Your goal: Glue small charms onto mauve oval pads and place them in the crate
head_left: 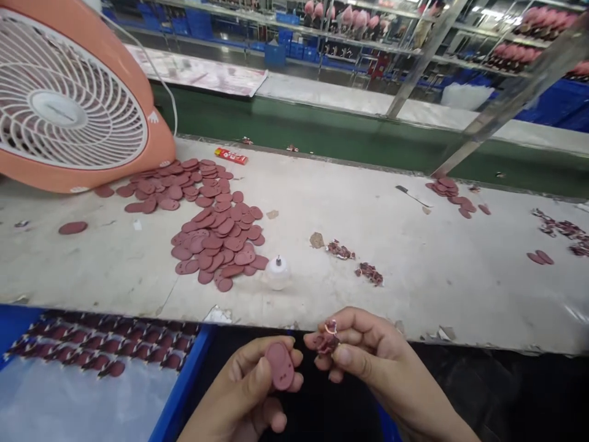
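Note:
Between thumb and fingers, my left hand (251, 383) grips a flat oval reddish-brown piece (279, 366) with small holes near its lower end. Close by on the right, my right hand (368, 353) pinches a small clump of reddish-brown bits with pale strands (326, 339); its exact kind cannot be made out. Both hands are held in front of the table's near edge, a little apart. Beyond them, a heap of similar oval pieces (221, 236) lies on the table, with a small white bottle with a dark tip (278, 273) at its right side.
An orange fan (159, 132) stands at the table's (322, 190) back left. At lower left, a blue bin (184, 380) holds rows of assembled pieces. Small dark clumps (369, 274) and more ovals (445, 186) lie to the right. A metal post (483, 132) rises behind the table.

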The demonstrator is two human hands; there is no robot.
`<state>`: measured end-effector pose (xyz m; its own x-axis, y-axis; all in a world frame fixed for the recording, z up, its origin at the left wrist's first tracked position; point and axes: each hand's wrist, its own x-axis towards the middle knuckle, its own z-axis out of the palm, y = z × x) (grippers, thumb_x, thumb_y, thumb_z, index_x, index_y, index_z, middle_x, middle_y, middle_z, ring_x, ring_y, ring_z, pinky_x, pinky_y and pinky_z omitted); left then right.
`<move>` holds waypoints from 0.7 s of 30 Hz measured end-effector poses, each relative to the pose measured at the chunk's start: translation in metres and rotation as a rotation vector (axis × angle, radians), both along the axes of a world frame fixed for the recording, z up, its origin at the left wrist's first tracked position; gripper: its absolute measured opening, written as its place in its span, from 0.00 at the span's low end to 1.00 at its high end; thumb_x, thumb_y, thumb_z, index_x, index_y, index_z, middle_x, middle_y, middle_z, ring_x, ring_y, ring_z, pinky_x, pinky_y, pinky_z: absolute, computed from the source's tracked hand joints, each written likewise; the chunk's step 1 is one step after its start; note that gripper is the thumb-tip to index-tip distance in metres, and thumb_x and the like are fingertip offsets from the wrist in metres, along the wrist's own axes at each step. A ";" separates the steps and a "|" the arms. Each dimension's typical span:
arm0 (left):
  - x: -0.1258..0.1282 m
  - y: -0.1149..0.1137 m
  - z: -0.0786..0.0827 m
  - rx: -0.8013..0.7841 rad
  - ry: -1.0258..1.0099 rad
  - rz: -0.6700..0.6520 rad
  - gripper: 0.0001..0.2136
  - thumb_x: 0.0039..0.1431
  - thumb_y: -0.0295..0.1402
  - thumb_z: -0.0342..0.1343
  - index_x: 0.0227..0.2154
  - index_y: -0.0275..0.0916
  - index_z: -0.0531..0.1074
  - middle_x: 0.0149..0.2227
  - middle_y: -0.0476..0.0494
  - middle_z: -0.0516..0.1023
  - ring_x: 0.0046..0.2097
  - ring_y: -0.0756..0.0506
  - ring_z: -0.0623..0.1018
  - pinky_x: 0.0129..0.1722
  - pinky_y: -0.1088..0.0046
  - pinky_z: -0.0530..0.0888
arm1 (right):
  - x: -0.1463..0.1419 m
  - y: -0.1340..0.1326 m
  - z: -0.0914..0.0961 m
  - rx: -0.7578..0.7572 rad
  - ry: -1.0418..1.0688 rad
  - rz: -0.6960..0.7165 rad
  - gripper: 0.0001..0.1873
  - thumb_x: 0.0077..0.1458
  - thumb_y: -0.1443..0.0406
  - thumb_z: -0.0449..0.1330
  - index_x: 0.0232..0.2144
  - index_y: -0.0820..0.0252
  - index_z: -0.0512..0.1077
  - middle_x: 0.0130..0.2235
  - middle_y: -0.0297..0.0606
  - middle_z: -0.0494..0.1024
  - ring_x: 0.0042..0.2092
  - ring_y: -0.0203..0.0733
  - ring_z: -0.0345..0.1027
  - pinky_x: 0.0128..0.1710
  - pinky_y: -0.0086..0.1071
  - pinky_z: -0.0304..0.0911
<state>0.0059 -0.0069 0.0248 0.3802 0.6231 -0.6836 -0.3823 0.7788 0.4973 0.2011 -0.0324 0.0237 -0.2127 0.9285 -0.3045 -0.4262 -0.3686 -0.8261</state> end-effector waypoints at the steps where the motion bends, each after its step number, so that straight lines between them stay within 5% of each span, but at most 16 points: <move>1: 0.000 -0.001 -0.001 0.003 -0.016 -0.014 0.18 0.37 0.44 0.73 0.32 0.39 0.83 0.33 0.41 0.81 0.32 0.46 0.79 0.21 0.80 0.71 | -0.002 0.001 -0.001 0.019 -0.011 -0.011 0.06 0.58 0.64 0.67 0.40 0.52 0.77 0.39 0.34 0.81 0.40 0.32 0.75 0.37 0.21 0.69; 11: -0.003 -0.001 0.001 0.039 -0.149 -0.059 0.16 0.38 0.45 0.72 0.23 0.36 0.81 0.24 0.48 0.71 0.28 0.51 0.72 0.20 0.84 0.70 | -0.017 0.002 0.021 0.209 -0.287 0.027 0.08 0.58 0.67 0.66 0.40 0.48 0.78 0.38 0.32 0.82 0.39 0.36 0.77 0.41 0.25 0.72; 21: -0.008 0.000 0.003 -0.032 -0.113 -0.024 0.16 0.36 0.43 0.73 0.24 0.36 0.81 0.21 0.49 0.74 0.25 0.53 0.73 0.21 0.84 0.72 | -0.020 0.014 0.026 0.377 -0.567 0.106 0.09 0.56 0.69 0.67 0.37 0.48 0.79 0.34 0.29 0.78 0.35 0.32 0.71 0.35 0.22 0.67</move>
<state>-0.0021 -0.0071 0.0276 0.4704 0.5910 -0.6553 -0.4153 0.8035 0.4266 0.1809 -0.0184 0.0502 -0.2114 0.9758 -0.0556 0.1326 -0.0278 -0.9908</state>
